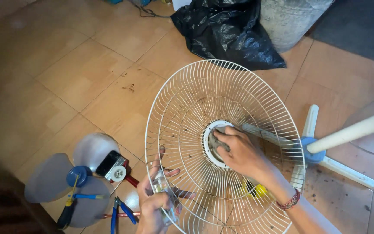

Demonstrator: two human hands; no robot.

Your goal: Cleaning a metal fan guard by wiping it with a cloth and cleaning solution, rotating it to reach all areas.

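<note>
Left hand (154,203) grips the grille (221,147) rim at seven o'clock, right hand (239,151) presses a rag (216,142) on the centre ring — best kept steady, small circles.

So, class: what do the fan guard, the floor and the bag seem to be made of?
Fan guard: likely white-coated metal wire, thin ribs with rusty specks.
Floor: glazed-looking brown tile, with grout lines.
Bag: thin black plastic, crinkled and shiny.
</note>
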